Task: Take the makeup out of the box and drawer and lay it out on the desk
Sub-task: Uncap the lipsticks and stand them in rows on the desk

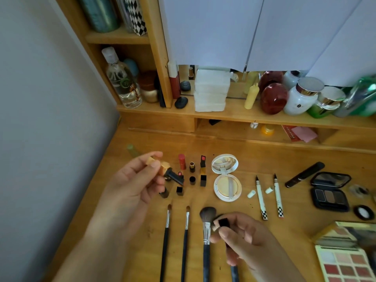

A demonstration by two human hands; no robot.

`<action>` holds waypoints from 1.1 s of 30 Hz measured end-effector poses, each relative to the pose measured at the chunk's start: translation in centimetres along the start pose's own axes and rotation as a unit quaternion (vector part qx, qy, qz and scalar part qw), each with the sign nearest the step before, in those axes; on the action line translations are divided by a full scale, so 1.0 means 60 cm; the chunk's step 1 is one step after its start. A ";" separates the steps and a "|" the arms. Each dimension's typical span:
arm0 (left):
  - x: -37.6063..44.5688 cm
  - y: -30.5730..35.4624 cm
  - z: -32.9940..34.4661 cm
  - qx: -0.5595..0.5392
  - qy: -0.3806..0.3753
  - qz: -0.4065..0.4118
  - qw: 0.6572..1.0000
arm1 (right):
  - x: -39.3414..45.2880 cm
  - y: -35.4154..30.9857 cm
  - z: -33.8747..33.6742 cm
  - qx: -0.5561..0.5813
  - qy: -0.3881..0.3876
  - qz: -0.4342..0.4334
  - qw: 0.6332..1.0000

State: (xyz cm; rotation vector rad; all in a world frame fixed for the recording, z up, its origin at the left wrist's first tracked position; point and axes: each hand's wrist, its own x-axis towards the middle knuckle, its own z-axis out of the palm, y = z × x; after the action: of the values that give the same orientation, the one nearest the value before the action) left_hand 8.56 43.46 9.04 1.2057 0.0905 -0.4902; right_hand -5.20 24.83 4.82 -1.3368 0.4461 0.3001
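Observation:
My left hand (132, 184) pinches a gold and black lipstick (168, 171) above the desk, its pink tip pointing right. My right hand (242, 241) pinches a small black cap (223, 223) over the brush row. Open lipsticks (192, 166) and their caps (179, 190) stand in rows on the wooden desk (264, 159). Several makeup brushes (186, 231) lie side by side in front. An open white compact (225, 178), two eyeliner pens (261, 200), a mascara (304, 175), a dark eyeshadow case (329, 192) and a large colour palette (345, 259) lie to the right.
A raised shelf (234, 113) at the back carries jars, a red egg-shaped case (273, 98), a yellow bottle, and stacked cotton pads (210, 91). A side shelf on the left holds a clear bottle (124, 82). The wall runs along the left edge.

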 end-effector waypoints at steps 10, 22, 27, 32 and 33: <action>-0.049 -0.128 0.057 -0.202 -0.067 -0.179 0.961 | 0.026 -0.006 0.032 0.058 0.056 -0.092 0.993; -0.048 -0.144 0.034 0.351 -0.034 0.064 0.934 | 0.056 0.017 0.032 -0.094 0.053 -0.128 0.986; -0.034 -0.106 0.019 0.287 -0.083 -0.003 0.954 | 0.069 0.008 0.000 -0.070 -0.144 -0.057 0.986; -0.025 -0.074 0.007 0.368 -0.182 0.007 0.912 | 0.080 0.001 -0.015 -0.122 -0.213 -0.052 0.968; -0.022 -0.070 0.005 0.389 -0.193 0.013 0.901 | 0.081 0.004 -0.015 -0.131 -0.213 -0.053 0.967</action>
State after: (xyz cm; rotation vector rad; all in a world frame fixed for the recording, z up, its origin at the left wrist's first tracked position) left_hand 5.59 42.48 5.92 1.8574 -0.5105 -0.7709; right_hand -1.18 23.82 2.17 -1.4972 -0.0293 0.5592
